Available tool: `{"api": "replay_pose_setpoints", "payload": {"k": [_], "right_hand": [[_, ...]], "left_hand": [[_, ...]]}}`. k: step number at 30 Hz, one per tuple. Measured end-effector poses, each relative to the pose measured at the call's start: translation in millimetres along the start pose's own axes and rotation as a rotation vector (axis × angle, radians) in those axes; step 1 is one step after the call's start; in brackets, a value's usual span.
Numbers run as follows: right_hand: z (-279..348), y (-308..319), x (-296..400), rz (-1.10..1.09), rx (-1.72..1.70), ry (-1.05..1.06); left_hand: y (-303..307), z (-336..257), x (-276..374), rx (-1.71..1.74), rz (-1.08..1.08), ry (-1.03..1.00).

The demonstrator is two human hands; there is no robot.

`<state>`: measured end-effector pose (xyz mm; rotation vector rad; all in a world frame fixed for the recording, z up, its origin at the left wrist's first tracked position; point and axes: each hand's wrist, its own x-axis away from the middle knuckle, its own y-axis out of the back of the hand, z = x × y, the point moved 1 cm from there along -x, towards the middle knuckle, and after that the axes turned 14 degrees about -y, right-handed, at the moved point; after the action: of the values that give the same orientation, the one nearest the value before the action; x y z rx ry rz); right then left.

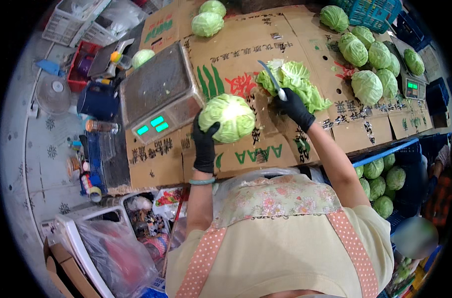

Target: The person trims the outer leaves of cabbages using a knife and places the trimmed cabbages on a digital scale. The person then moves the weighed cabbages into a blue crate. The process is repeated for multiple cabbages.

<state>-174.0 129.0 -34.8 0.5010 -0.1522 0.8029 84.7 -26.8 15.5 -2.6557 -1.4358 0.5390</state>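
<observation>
My left hand (206,139), in a black glove, holds a green cabbage head (230,118) by its left side, with the pale cut stem end turned up. In my right hand (295,108), also gloved in black, is a knife (270,75) with a white handle, its curved blade pointing up and left over loose cabbage leaves (298,80). These leaves lie in a pile on the cardboard table cover (263,44). A digital scale (159,89) with a lit display stands left of the held cabbage.
Several cabbages (366,87) lie at the right near a second scale (414,89). More cabbages (207,24) lie at the far edge. A blue crate (384,142) of cabbages stands below the table at the right. At the far right, another person's arm (437,168) shows.
</observation>
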Motion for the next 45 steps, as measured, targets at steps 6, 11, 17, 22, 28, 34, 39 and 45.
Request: {"api": "replay_pose_setpoints", "payload": {"k": [6,11,17,22,28,34,39,45], "right_hand": [[50.0,19.3,97.5,-0.337,0.179,0.209],[40.7,-13.8,137.5,-0.179,0.028,-0.022],[39.8,-29.2,132.0,-0.205,0.199,0.136],[35.4,-34.8,123.5,-0.194,0.373,0.099],[49.0,-13.8,106.0,-0.162,0.474,0.077],[54.3,-5.2,100.6,0.010,0.399,-0.049],[8.8,-19.4,71.7,-0.030,0.387,-0.065],[54.5,-11.2,91.6,-0.056,0.222,-0.167]], "left_hand": [[-65.8,6.5,-16.1,-0.385,0.122,-0.022],[-93.0,-5.0,-22.7,-0.411,0.069,-0.002],[-101.6,-5.5,-27.8,-0.462,0.055,-0.018],[-109.9,-3.5,-30.5,-0.448,0.045,0.008],[-120.5,-2.5,-29.5,-0.559,0.075,-0.058],[-124.5,-6.8,-30.5,-0.620,0.085,-0.022],[-125.6,-8.5,-24.6,-0.757,0.140,-0.085],[-104.7,-2.2,-39.5,-0.394,0.036,0.047]]}}
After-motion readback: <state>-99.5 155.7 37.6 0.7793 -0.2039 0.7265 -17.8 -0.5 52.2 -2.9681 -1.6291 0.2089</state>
